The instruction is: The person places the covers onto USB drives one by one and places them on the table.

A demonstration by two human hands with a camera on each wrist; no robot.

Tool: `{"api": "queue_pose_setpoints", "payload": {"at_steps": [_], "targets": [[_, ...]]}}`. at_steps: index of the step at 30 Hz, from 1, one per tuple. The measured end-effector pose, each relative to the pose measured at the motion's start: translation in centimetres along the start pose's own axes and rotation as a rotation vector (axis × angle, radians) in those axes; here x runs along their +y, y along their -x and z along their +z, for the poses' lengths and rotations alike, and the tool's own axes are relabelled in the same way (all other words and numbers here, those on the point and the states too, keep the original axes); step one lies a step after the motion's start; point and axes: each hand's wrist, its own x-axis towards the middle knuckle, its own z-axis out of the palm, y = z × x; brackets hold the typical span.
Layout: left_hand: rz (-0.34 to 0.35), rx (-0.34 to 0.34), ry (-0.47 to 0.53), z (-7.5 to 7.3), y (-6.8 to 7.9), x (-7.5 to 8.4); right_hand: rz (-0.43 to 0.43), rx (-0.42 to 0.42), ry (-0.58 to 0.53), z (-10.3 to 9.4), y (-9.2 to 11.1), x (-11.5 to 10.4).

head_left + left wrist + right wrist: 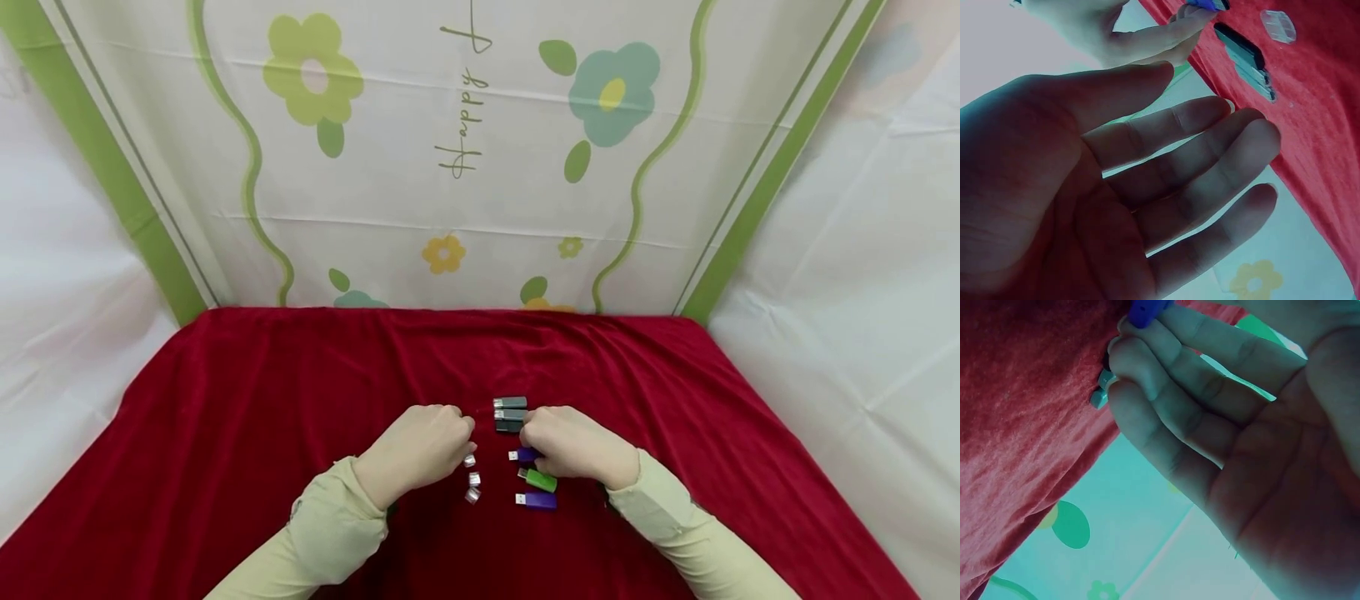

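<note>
My right hand [573, 442] pinches a purple USB stick [527, 455] by its body, metal plug facing left. In the right wrist view the purple stick [1146, 310] shows at the fingertips. My left hand [420, 446] is beside the clear caps [474, 479], its fingers loosely bent and the thumb apart in the left wrist view, with nothing between them. A green USB stick [540, 480] and another purple USB stick [538, 501] lie on the cloth below the right hand. Two grey USB sticks [513, 402] and a black one [507, 427] lie side by side above it.
A red velvet cloth [337, 367] covers the table and has soft folds. Behind stands a white fabric wall [390, 183] with printed flowers, and white fabric sides [862, 350] rise to left and right.
</note>
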Motion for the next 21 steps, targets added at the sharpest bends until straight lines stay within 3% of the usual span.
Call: {"api": "queue_pose_setpoints", "payload": {"at_steps": [9,21], "targets": [[-0.009,-0.047,0.016,0.5,-0.3,-0.1,0.005,0.042,0.010,-1.4,0.3,-0.2],[0.013,-0.092,-0.019,2.9,-0.8,0.1,0.033,0.093,0.015,-3.8,0.9,-1.0]]}}
